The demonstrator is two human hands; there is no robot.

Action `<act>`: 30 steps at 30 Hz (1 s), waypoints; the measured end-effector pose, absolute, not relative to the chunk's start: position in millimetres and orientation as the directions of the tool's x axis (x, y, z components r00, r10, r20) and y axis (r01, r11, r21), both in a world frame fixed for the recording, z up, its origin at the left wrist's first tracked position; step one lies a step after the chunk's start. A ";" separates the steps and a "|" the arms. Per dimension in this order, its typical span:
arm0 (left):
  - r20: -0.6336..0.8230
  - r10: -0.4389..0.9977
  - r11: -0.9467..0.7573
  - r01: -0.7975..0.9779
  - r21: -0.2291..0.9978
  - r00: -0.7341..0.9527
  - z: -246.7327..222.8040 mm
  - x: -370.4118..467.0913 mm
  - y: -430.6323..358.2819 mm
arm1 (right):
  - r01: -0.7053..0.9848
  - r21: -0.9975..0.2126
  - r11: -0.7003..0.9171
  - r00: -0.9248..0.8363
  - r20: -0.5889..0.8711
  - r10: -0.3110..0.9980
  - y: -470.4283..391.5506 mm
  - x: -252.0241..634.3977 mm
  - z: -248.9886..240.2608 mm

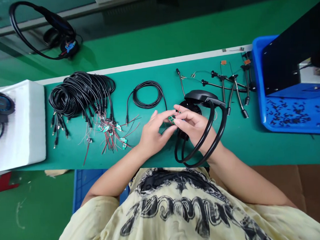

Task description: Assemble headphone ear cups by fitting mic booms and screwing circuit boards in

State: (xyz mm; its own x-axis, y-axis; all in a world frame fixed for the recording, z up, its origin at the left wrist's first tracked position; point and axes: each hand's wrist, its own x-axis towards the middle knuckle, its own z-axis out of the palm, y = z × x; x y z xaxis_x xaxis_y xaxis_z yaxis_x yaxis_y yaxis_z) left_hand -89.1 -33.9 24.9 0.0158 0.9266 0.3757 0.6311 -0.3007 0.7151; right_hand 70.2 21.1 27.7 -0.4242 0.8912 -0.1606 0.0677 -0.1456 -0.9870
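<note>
Between my two hands is a small green circuit board [171, 118], pinched at its left by the fingers of my left hand [155, 131] and at its right by my right hand [192, 124]. A black headset [201, 96] with a double-tube headband lies around my right hand and wrist, its ear cup partly hidden behind the fingers. Just beyond my left hand, a coiled black cable [148, 95] rests on the green table; one end runs toward my hands. Thin red wire shows near my right fingertips.
A large bundle of black cables [80, 92] with wired boards [106, 128] lies left, beside a white foam box [28, 123]. Microphone booms [236, 91] lie right, near a blue tray [264, 118] of small black parts. Another headset [55, 25] is beyond the table.
</note>
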 end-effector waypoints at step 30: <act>0.586 0.810 -0.419 0.721 0.551 0.023 27.2 -86.0 -34.7 | 0.090 -0.995 0.040 -0.530 -0.014 0.848 21.9 75.1 28.0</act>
State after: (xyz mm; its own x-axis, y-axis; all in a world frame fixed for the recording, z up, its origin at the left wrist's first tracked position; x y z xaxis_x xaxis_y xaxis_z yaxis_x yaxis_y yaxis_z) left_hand -86.0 -34.7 27.2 0.0231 0.8101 0.5858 0.7212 -0.4193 0.5514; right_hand 75.1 21.9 28.0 -0.5302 0.8478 -0.0140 0.0901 0.0399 -0.9951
